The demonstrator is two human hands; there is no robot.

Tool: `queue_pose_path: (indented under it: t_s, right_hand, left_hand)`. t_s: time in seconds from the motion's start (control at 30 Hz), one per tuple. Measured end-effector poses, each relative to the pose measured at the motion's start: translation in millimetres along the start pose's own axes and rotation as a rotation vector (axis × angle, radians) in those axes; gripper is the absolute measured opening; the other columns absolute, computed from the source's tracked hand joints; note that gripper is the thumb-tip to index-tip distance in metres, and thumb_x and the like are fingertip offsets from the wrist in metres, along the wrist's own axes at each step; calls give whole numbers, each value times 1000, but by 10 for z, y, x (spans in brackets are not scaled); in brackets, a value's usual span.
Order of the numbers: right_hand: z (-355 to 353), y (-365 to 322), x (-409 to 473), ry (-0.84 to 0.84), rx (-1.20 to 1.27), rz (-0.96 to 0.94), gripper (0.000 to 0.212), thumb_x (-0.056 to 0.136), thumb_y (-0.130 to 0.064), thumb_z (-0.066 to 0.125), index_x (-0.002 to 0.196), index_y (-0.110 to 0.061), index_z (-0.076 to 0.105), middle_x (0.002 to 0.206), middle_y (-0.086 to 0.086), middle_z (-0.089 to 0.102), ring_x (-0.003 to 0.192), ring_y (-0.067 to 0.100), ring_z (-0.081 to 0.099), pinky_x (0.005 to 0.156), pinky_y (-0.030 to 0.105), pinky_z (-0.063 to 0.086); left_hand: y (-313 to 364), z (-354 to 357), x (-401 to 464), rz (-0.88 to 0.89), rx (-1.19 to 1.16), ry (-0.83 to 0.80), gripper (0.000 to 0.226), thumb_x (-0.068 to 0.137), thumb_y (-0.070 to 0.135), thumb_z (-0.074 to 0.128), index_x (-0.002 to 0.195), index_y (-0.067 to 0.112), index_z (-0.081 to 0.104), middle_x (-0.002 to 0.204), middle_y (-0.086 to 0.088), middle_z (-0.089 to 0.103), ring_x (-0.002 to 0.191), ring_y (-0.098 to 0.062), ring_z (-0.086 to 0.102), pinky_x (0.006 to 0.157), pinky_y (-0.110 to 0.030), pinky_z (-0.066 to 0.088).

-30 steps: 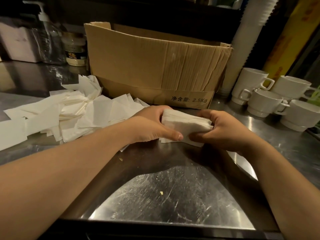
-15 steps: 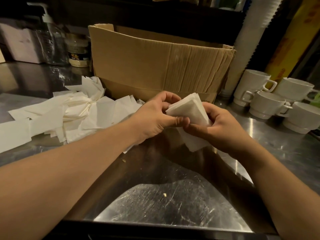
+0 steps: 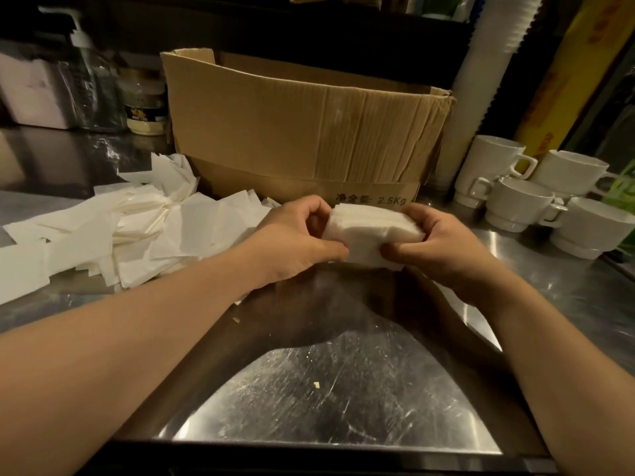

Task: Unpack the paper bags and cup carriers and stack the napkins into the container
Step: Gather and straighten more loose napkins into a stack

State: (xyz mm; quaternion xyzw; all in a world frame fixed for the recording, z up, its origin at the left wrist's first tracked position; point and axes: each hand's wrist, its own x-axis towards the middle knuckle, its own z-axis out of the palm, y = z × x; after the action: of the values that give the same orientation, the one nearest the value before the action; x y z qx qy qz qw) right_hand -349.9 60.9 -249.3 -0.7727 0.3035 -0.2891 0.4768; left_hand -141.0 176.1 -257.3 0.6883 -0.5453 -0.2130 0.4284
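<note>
A thick stack of white napkins [image 3: 369, 231] is held flat between both hands just above the steel counter, in front of the cardboard box. My left hand [image 3: 292, 238] grips its left end, thumb on the front edge and fingers curled over the top. My right hand [image 3: 443, 242] grips the right end the same way. A loose heap of unfolded white napkins [image 3: 137, 231] lies spread on the counter to the left.
An open cardboard box [image 3: 302, 132] stands behind the hands. Several white cups [image 3: 536, 197] sit at the right, with a tall column of stacked paper cups [image 3: 481, 80] behind them. A pump bottle [image 3: 92, 87] and a jar [image 3: 144, 104] stand at back left. The scratched steel counter [image 3: 326, 389] stretches toward me.
The napkin stack was tilted up on edge half a second ago; now both hands hold it level again, squared between them, slightly further from me.
</note>
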Motion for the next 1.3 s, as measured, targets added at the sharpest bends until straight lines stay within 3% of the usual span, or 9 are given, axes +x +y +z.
queue_pose_path:
  t_s: [0.2, 0.33, 0.43, 0.63, 0.77, 0.93, 1.07, 1.17, 1.3]
  right_hand:
    - [64, 45, 23, -49, 11, 34, 50, 64, -13, 75, 113, -15, 65, 109, 16, 70, 94, 24, 68, 89, 43, 56]
    - [104, 26, 17, -88, 17, -3, 50, 67, -9, 75, 115, -18, 65, 103, 5, 69, 89, 16, 65, 79, 30, 56]
    - [56, -21, -9, -76, 10, 25, 66, 79, -9, 83, 137, -22, 54, 123, -2, 62, 112, 12, 62, 93, 26, 55]
    - [188, -7, -20, -117, -89, 6, 117, 58, -43, 95, 155, -35, 30, 130, -10, 58, 117, 2, 59, 95, 14, 50]
    - [140, -80, -33, -48, -94, -47, 68, 74, -16, 87, 136, -23, 60, 115, -11, 67, 103, 0, 66, 86, 14, 54]
    - [110, -70, -37, -1, -286, -30, 31, 79, -26, 85, 105, -33, 71, 103, -9, 72, 94, 10, 70, 81, 29, 61]
    - [107, -131, -93, 27, -74, 2, 30, 79, -28, 80, 106, -24, 68, 104, 4, 72, 96, 24, 72, 81, 44, 63]
    - [178, -177, -113, -20, 264, 108, 48, 74, -34, 75, 117, -16, 66, 114, 11, 71, 103, 29, 70, 77, 35, 62]
    - [315, -216, -125, -140, 584, 200, 51, 85, -27, 68, 131, -7, 61, 116, 13, 72, 105, 30, 72, 83, 36, 62]
  left_hand:
    - [-6, 37, 24, -17, 111, -159, 75, 60, 64, 90, 125, 41, 60, 109, 22, 70, 103, -3, 65, 96, -33, 55]
    - [-33, 39, 28, -5, 74, -136, 56, 66, 57, 91, 114, 38, 71, 100, 19, 75, 100, -6, 67, 98, -40, 56]
    - [-49, 43, 37, 10, 61, -130, 52, 69, 50, 92, 114, 38, 69, 101, 17, 74, 100, -9, 67, 97, -43, 56]
    - [-34, 76, 33, 45, 75, -175, 66, 71, 47, 91, 127, 42, 58, 113, 21, 67, 108, -4, 61, 98, -34, 55]
    - [-33, 45, 50, 5, 101, -115, 47, 74, 53, 87, 114, 40, 67, 100, 18, 71, 99, -7, 64, 93, -35, 55]
    - [-17, 37, 57, -3, 107, -131, 48, 75, 49, 88, 116, 39, 65, 103, 16, 70, 101, -10, 63, 94, -38, 55]
    - [-12, 10, 52, -43, -286, -56, 58, 66, 40, 96, 117, 32, 68, 106, 6, 76, 106, -17, 70, 90, -34, 58]
    - [60, -26, 4, -64, -748, -173, 67, 63, 30, 94, 123, 20, 66, 107, -3, 77, 107, -22, 73, 87, -33, 60]
    - [115, -3, -69, 37, -919, -299, 69, 47, 36, 94, 112, 23, 76, 104, -3, 79, 105, -22, 74, 88, -37, 62]
